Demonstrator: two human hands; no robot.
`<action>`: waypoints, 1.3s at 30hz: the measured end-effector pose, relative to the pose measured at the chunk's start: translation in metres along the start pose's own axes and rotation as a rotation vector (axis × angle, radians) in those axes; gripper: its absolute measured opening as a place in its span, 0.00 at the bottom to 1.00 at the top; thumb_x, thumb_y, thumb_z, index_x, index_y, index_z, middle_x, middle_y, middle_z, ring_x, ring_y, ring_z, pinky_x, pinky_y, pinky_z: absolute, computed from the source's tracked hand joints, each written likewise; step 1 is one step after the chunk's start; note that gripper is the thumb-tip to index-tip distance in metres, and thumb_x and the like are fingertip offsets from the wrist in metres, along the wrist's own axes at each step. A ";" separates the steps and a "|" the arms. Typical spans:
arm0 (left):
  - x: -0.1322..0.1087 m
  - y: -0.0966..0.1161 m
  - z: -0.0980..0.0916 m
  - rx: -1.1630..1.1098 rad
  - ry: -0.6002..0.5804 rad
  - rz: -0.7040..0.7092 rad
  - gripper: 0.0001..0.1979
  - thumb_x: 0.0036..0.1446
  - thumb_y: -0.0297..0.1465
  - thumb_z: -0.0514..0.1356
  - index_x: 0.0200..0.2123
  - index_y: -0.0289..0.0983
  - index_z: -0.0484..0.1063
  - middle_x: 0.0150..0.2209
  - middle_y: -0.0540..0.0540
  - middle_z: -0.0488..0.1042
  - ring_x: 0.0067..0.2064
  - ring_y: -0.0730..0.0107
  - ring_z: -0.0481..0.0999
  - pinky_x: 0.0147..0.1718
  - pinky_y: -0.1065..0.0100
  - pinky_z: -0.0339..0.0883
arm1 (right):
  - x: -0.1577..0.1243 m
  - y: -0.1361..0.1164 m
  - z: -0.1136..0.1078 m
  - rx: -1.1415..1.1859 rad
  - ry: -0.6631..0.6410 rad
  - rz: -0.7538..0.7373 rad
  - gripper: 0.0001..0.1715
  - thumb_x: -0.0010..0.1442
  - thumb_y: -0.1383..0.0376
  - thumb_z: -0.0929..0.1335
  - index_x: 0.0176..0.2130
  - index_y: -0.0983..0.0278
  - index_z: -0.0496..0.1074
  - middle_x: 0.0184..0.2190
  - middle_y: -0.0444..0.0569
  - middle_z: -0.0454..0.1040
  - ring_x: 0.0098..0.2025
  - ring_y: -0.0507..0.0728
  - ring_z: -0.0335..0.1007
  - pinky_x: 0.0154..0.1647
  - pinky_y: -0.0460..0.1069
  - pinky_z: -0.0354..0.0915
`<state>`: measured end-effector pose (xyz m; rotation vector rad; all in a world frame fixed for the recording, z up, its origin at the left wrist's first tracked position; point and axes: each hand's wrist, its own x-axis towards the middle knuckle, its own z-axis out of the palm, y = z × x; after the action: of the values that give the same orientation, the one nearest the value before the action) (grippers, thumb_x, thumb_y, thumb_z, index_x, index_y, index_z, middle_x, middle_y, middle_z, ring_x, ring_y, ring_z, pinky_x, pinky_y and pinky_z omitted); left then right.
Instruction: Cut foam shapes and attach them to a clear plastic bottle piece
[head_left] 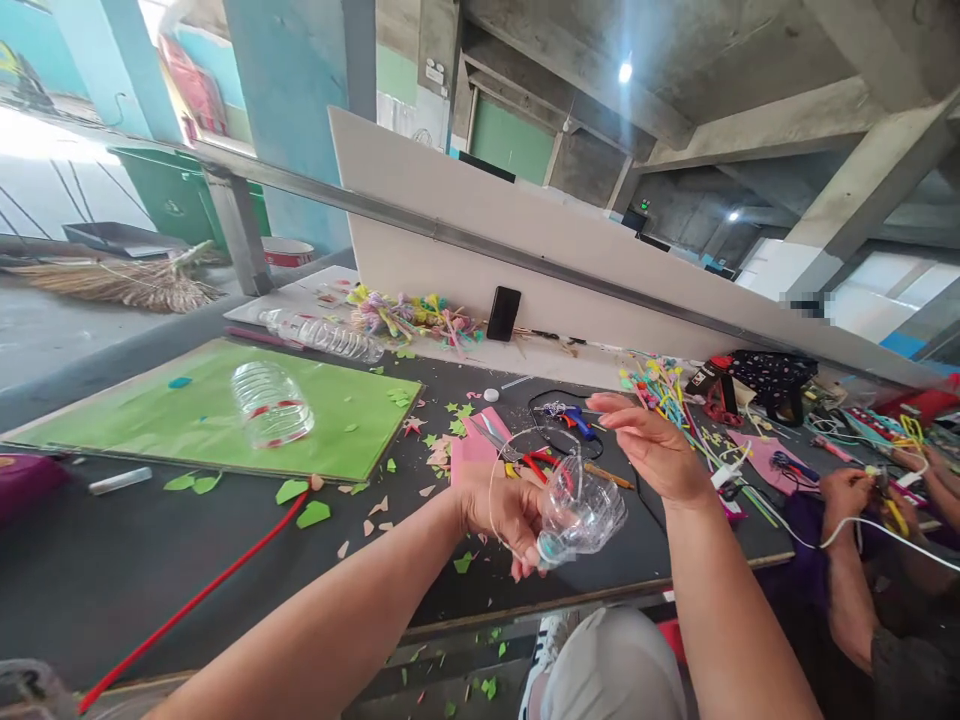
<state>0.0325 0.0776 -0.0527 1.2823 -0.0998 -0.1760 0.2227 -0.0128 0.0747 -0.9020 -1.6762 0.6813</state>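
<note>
Two hands work above the bench (150,540). The left hand (501,510) grips a clear plastic bottle piece (592,510) by its neck, over the near edge; presumably the narrow neck gives a firm hold and leaves the wide portion unobstructed. The right hand (664,455) is open, fingers extended, raised apart from the piece and visibly holding nothing. The blue glue gun (579,420) lies beyond both hands, likely placed there for ready access.
</note>
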 end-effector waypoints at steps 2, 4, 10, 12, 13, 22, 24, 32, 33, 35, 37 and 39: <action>0.000 -0.001 -0.001 0.009 -0.042 0.015 0.21 0.37 0.34 0.75 0.36 0.31 0.76 0.26 0.48 0.77 0.24 0.69 0.77 0.23 0.71 0.74 | 0.012 -0.003 0.007 0.039 -0.097 0.032 0.12 0.53 0.62 0.73 0.40 0.52 0.80 0.53 0.44 0.75 0.62 0.62 0.63 0.63 0.61 0.55; 0.000 -0.001 -0.002 0.012 -0.078 0.015 0.21 0.39 0.34 0.74 0.36 0.31 0.76 0.27 0.47 0.78 0.24 0.68 0.77 0.23 0.70 0.75 | 0.020 -0.006 0.016 0.076 -0.128 0.027 0.18 0.51 0.63 0.74 0.43 0.49 0.78 0.57 0.42 0.72 0.64 0.61 0.59 0.63 0.61 0.56; -0.001 0.002 -0.001 -0.006 -0.153 -0.003 0.29 0.40 0.32 0.73 0.48 0.34 0.74 0.29 0.47 0.78 0.25 0.67 0.78 0.25 0.68 0.76 | 0.036 -0.012 0.033 -0.047 -0.411 -0.004 0.08 0.55 0.60 0.72 0.37 0.51 0.81 0.60 0.42 0.69 0.65 0.61 0.57 0.63 0.62 0.54; -0.002 0.005 0.002 -0.020 -0.167 -0.013 0.26 0.40 0.32 0.74 0.45 0.33 0.75 0.28 0.47 0.78 0.25 0.68 0.78 0.25 0.70 0.76 | 0.039 -0.006 0.031 -0.065 -0.489 -0.023 0.06 0.56 0.57 0.72 0.33 0.52 0.82 0.56 0.44 0.73 0.65 0.61 0.57 0.64 0.62 0.53; -0.002 0.006 0.003 -0.024 -0.171 -0.017 0.25 0.40 0.32 0.74 0.44 0.33 0.76 0.28 0.48 0.78 0.25 0.68 0.78 0.26 0.70 0.76 | 0.040 0.000 0.028 -0.049 -0.500 -0.029 0.07 0.55 0.55 0.72 0.32 0.53 0.82 0.53 0.45 0.76 0.65 0.62 0.58 0.64 0.63 0.52; -0.001 0.004 0.002 -0.032 -0.169 -0.049 0.27 0.38 0.31 0.75 0.44 0.33 0.76 0.29 0.47 0.79 0.24 0.67 0.78 0.24 0.69 0.76 | 0.032 0.047 0.027 0.184 -0.336 0.087 0.19 0.43 0.43 0.75 0.23 0.54 0.81 0.21 0.45 0.78 0.28 0.59 0.74 0.58 0.63 0.57; 0.000 0.003 0.001 -0.036 -0.165 -0.045 0.26 0.38 0.31 0.75 0.43 0.33 0.76 0.29 0.47 0.79 0.25 0.68 0.78 0.24 0.70 0.76 | 0.028 0.053 0.030 0.224 -0.243 0.099 0.17 0.42 0.45 0.76 0.24 0.54 0.81 0.17 0.42 0.73 0.24 0.56 0.69 0.56 0.62 0.59; 0.000 0.006 0.004 0.024 -0.162 -0.008 0.20 0.38 0.35 0.74 0.33 0.31 0.76 0.28 0.46 0.78 0.24 0.67 0.78 0.23 0.69 0.76 | 0.016 0.067 0.040 0.244 -0.083 0.153 0.19 0.41 0.44 0.76 0.22 0.56 0.81 0.17 0.43 0.65 0.25 0.55 0.57 0.30 0.52 0.59; 0.000 0.006 0.004 0.022 -0.158 -0.009 0.20 0.38 0.35 0.74 0.34 0.32 0.76 0.28 0.46 0.78 0.24 0.67 0.78 0.24 0.69 0.76 | 0.016 0.066 0.040 0.237 -0.072 0.153 0.18 0.41 0.45 0.76 0.21 0.56 0.80 0.18 0.44 0.65 0.26 0.55 0.58 0.31 0.52 0.59; 0.000 0.005 0.004 0.007 -0.142 -0.018 0.20 0.38 0.34 0.74 0.35 0.31 0.77 0.28 0.46 0.78 0.24 0.68 0.78 0.24 0.69 0.76 | 0.015 0.063 0.040 0.218 -0.060 0.155 0.17 0.41 0.47 0.77 0.21 0.56 0.80 0.18 0.44 0.65 0.26 0.55 0.58 0.31 0.52 0.58; -0.001 0.004 0.004 -0.009 -0.120 -0.035 0.21 0.37 0.33 0.75 0.35 0.31 0.77 0.28 0.46 0.78 0.24 0.67 0.77 0.24 0.69 0.76 | 0.015 0.060 0.040 0.196 -0.060 0.162 0.15 0.43 0.49 0.77 0.22 0.57 0.80 0.19 0.44 0.67 0.26 0.55 0.58 0.32 0.51 0.58; -0.001 0.003 0.004 -0.016 -0.084 -0.034 0.21 0.36 0.33 0.75 0.35 0.31 0.77 0.28 0.46 0.78 0.25 0.67 0.77 0.24 0.69 0.76 | 0.013 0.057 0.039 0.178 -0.063 0.173 0.15 0.43 0.50 0.77 0.23 0.58 0.80 0.20 0.44 0.67 0.27 0.55 0.59 0.32 0.51 0.57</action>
<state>0.0312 0.0751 -0.0484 1.2611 -0.1481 -0.2590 0.1967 0.0297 0.0253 -0.9118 -1.5756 0.9691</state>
